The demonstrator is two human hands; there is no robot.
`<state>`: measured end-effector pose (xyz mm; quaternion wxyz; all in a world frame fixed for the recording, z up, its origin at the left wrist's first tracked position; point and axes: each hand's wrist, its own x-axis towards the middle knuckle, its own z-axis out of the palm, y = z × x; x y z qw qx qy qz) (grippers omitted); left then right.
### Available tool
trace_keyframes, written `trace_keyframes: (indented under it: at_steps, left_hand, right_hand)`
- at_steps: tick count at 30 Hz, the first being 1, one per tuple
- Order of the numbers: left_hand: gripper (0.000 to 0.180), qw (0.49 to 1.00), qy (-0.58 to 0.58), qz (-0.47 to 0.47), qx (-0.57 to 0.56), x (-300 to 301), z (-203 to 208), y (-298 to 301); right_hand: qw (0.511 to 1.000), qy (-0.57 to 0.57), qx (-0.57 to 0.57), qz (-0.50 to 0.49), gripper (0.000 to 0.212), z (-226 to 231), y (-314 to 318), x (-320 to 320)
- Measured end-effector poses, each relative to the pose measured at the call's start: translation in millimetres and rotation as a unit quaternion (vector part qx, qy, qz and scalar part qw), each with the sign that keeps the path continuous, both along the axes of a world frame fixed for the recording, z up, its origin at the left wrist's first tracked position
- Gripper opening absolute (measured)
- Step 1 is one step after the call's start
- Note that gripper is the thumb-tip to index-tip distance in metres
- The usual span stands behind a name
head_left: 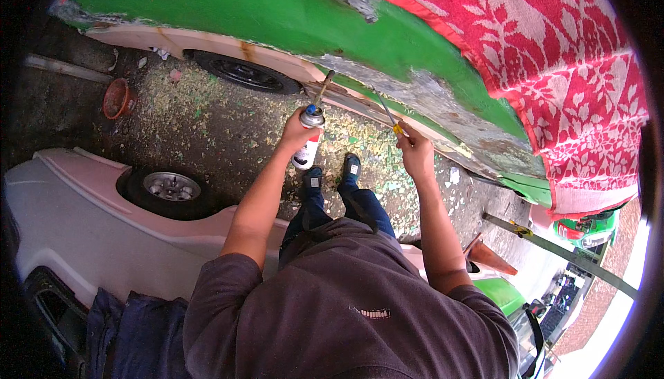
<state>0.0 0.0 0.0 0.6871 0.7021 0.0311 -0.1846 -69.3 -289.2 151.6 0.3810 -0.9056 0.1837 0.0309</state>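
My left hand (296, 130) is closed around the upper part of a blow torch (306, 152), a white and red gas canister with a blue-knobbed head. Its metal nozzle tube tilts up toward the lower side of a green vehicle body (277, 5); no flame can be made out. In my right hand (415, 147) is a slim hand tool (399, 128) with a yellow handle and a narrow metal blade. The blade points at the vehicle's lower panel, where paint is stripped to patchy grey and brown (443, 95). Whether it touches the panel I cannot tell.
Paint chips (173, 109) litter the ground around my feet. Behind me stands a pale pink and grey car (83, 213) with dark cloth over it. A red patterned towel (532, 47) drapes the green body. An orange pot (119, 99), a cone (492, 257) and a metal post (567, 258) stand around.
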Motion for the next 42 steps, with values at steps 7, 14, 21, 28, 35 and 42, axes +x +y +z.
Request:
trace_keyframes:
  at_steps: [7,14,21,28,35,42]
  left_hand:
    - [0.05,1.0,-0.01,0.01,-0.027,4.1,4.4,6.9]
    - [0.046,0.999,-0.008,0.023,-0.026,6.1,-0.7,10.3]
    - [0.047,0.999,-0.011,0.037,-0.027,2.9,1.0,10.1]
    - [0.053,0.999,-0.015,0.018,-0.028,3.6,-3.1,8.8]
    - [0.053,0.999,0.007,0.009,0.035,0.1,-4.7,2.2]
    - [0.048,1.0,-0.005,-0.01,0.0,-2.1,-4.5,-12.0]
  right_hand:
    - [1.0,0.011,-0.013,0.002,0.034,1.1,3.8,2.0]
    - [1.0,0.0,-0.004,0.006,0.033,-2.6,3.6,2.0]
    - [1.0,0.006,0.0,-0.004,0.034,-6.2,-0.6,1.8]
    - [1.0,0.009,0.001,-0.008,0.035,-5.2,-1.0,0.6]
    - [1.0,0.005,0.015,-0.01,0.034,-4.9,-2.8,-0.1]
    - [1.0,0.016,-0.003,-0.009,0.034,-1.0,-6.2,-2.6]
